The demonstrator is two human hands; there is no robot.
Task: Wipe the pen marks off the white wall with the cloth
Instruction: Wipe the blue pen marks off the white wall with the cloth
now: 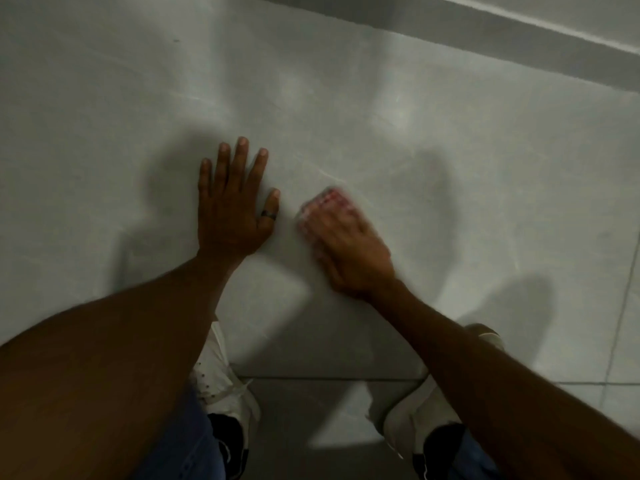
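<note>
White wall (346, 98) is braced by flat left hand (232, 209); checked cloth (325, 206) is pressed under blurred right hand (349, 251) for scrubbing.

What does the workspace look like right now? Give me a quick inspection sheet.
Surface: pale wall, glossy, with light glare; no pen marks can be made out in this blurred view.
Job's things: red-and-white checked cloth, pressed to the wall under the right hand.
Clutter: nothing seen.
Hands: left hand flat on the wall, fingers spread, dark ring on the thumb; right hand motion-blurred, on the cloth.
Cables: nothing seen.
Surroundings: white shoes and blue jeans below; grey floor tiles; a ledge runs along the upper right.
</note>
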